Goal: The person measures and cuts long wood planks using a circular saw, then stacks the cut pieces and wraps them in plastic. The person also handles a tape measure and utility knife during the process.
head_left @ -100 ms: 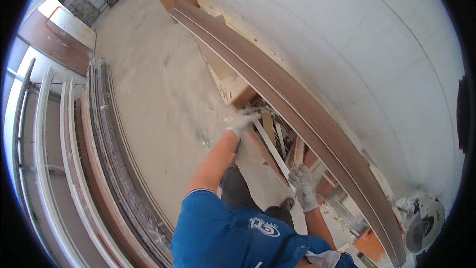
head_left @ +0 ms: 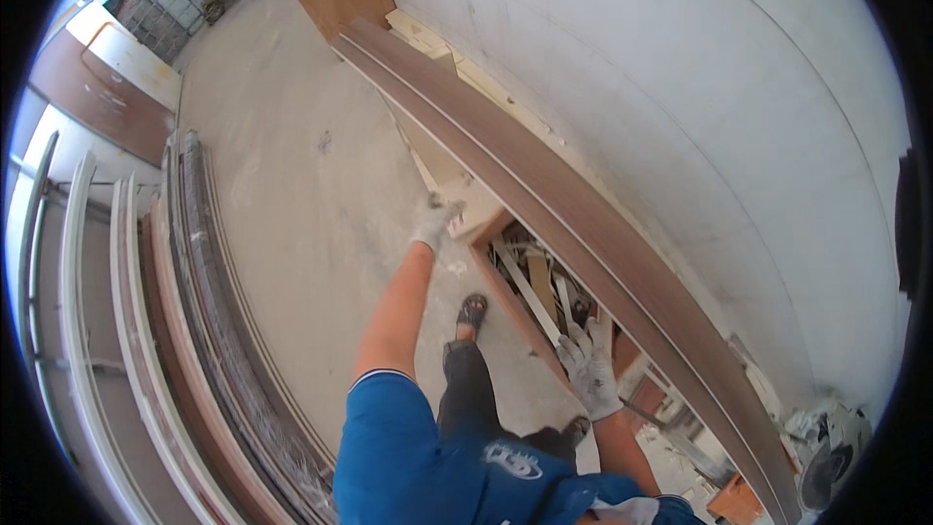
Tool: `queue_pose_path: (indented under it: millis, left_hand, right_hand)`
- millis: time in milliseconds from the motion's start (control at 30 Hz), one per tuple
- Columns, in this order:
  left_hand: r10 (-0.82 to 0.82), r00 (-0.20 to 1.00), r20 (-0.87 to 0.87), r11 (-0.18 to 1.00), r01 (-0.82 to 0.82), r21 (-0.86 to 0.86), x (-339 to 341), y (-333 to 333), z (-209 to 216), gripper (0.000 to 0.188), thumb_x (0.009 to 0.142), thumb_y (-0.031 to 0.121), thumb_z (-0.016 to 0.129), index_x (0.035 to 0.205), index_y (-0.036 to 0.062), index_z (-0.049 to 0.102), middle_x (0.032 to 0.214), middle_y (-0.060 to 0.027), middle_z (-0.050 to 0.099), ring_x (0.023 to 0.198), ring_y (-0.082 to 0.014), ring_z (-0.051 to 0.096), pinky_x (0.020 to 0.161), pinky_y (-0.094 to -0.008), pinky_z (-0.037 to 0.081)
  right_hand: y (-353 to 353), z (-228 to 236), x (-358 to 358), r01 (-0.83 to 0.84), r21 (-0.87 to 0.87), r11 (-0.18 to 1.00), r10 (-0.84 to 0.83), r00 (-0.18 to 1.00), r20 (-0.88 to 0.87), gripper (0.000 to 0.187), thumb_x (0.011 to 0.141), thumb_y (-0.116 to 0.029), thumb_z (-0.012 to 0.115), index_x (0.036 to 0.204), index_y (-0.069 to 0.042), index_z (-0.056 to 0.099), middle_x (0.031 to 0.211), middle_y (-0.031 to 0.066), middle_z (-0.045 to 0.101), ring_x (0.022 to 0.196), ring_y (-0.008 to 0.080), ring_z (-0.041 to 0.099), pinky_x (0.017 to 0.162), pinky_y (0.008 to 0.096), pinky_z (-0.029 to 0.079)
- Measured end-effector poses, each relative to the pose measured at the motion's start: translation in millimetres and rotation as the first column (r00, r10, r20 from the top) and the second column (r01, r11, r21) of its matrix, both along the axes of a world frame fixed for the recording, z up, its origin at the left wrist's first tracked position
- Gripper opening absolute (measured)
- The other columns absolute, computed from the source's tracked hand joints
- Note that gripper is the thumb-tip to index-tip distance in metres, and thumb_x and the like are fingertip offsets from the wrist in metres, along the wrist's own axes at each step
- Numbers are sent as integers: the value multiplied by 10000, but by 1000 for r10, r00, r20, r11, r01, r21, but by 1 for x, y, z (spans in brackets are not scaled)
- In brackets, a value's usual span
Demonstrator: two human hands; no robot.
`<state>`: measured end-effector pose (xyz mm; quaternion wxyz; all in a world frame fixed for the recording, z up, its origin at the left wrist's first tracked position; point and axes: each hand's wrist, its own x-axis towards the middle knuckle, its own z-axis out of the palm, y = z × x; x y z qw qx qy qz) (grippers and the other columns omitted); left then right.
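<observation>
My left hand (head_left: 434,225), in a pale work glove, hovers beside the corner of a light-coloured board or box (head_left: 473,206); its fingers are stretched apart and slightly blurred, with nothing visible in them. My right hand (head_left: 589,367), also gloved, lies with its fingers extended at the near end of a reddish-brown wooden box (head_left: 525,319). Those fingertips are at the lower end of a white strip (head_left: 526,288), which slants inside the box among several offcuts and scraps. Whether they press on the strip cannot be made out.
Long brown boards (head_left: 544,204) run over the right side of the box, along a white wall (head_left: 661,68). A white-and-dark power tool (head_left: 838,447) sits at the lower right. Long profiles (head_left: 209,262) are stacked on the left, beside a concrete floor (head_left: 301,204).
My left hand has moved away from the upper end of the white strip, to the left and slightly farther off. My right hand stays by the strip's lower end.
</observation>
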<state>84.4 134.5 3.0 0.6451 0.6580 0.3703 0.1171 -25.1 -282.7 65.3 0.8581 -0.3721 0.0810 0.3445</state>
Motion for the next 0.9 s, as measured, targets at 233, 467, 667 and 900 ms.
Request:
queue_pose_path:
  millis: [233,467,667,900]
  left_hand:
    - [105,990,-92,768,-22,640,183,277,-18,954,695,283,879,1481,45,393,1486,-221,475,1364,-337,472,1102,-413,406]
    - [-214,972,98,868,143,475,238,352,-42,690,748,203,830,1358,66,536,1270,-175,658,1201,-326,610,1000,-373,471]
    - [-231,955,-184,708,295,642,189,338,5,647,660,203,920,1215,56,624,1117,-108,711,1058,-234,653,922,-370,512]
    - [-157,945,-286,789,294,539,136,287,64,604,615,276,946,1062,29,623,995,-151,708,950,-288,667,851,-398,515]
  right_hand:
    - [177,-7,113,502,130,855,-426,823,-375,921,853,-606,667,1512,-89,285,1558,83,315,1452,257,267,1250,417,201]
    - [191,5,125,601,-95,793,-607,771,-192,833,855,-534,718,1461,-67,389,1503,95,434,1360,242,427,1200,374,319]
    - [185,11,121,663,-145,734,-678,702,-219,739,876,-504,720,1414,-68,459,1454,93,489,1314,243,478,1158,381,375]
    - [211,35,119,622,-172,764,-645,731,-223,733,899,-561,654,1435,-99,461,1421,90,536,1324,219,478,1169,351,354]
